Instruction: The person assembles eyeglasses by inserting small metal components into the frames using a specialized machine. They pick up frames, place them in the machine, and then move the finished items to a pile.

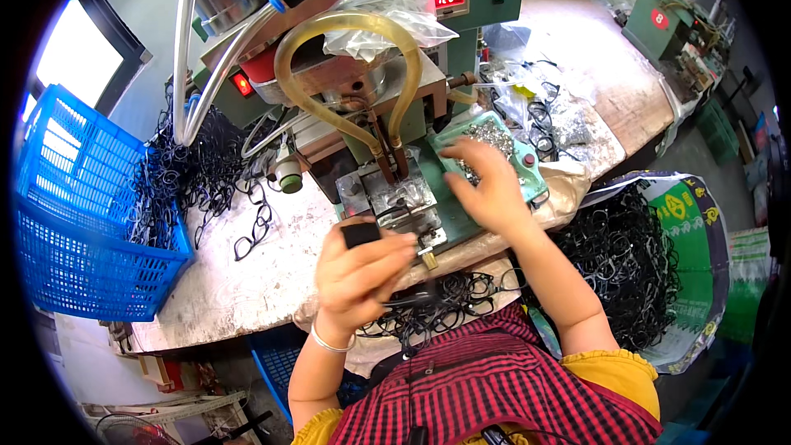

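Note:
My left hand [354, 276] is at the near left of the machine's metal fixture [404, 198], its fingers curled and partly blurred. A black band or pad [361, 235] covers one finger. What that hand holds is too smeared to make out. Over the green tray [531, 171] of small metal parts, my right hand [490, 194] has thumb and fingers apart, with nothing visible between them. Two dark electrode-like prongs [392, 163] point down at the fixture from the machine, fed by a yellowish hose [284, 58]. Dark thin pieces lie across the fixture.
A blue plastic basket [91, 255] and a heap of black eyeglass frames [210, 152] are at left. More frames [449, 301] lie at the table's front edge. A large sack [692, 255] full of frames stands at right. Another green machine [659, 16] is far right.

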### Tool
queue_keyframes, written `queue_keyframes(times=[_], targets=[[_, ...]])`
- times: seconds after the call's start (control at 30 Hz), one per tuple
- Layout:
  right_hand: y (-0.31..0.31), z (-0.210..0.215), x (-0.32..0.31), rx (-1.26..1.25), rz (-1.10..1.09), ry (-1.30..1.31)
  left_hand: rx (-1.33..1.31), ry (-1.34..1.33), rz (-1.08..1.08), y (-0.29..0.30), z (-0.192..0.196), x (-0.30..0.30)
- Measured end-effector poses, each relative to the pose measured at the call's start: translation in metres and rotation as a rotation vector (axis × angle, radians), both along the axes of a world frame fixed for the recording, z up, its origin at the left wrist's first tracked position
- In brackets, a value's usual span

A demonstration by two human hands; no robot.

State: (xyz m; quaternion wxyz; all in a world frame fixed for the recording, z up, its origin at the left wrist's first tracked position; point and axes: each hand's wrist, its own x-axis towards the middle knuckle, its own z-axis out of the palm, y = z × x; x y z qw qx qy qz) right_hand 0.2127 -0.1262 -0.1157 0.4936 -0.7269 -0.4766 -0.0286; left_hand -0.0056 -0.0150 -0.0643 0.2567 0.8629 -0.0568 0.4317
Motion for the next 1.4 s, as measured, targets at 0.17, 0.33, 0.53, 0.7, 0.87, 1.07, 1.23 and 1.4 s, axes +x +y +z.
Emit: queue_keyframes(times=[0.17, 0.33, 0.53, 0.7, 0.87, 1.07, 1.23, 1.4], targets=[[-0.024, -0.073, 0.057, -0.148, -0.325, -0.277, 0.157, 0.057, 0.013, -0.005, -0.012, 0.014], [0.011, -0.064, 0.049, -0.008, -0.302, -0.329, 0.113, 0.051, 0.013, -0.006, -0.013, 0.017], [0.038, -0.065, 0.045, -0.358, -0.371, -0.547, 0.163, 0.139, 0.125, -0.02, -0.019, -0.013], [-0.035, -0.07, 0.044, 0.31, -0.296, 0.613, 0.017, 0.022, 0.863, 0.019, -0.075, -0.118], [-0.005, -0.078, 0.046, 0.549, -0.225, 0.787, -0.222, 0.012, 1.128, 0.145, -0.086, -0.171], [0.031, -0.053, 0.026, 0.378, -0.092, 0.593, -0.26, 0.626, 1.551, 0.23, -0.092, -0.142], [-0.008, -0.048, 0.028, 0.182, -0.297, 0.339, -0.537, 0.666, 1.443, 0.259, -0.179, -0.143], [-0.1, -0.065, 0.034, 0.087, -0.477, 0.129, -0.976, 0.444, 0.94, 0.161, -0.155, -0.148]])
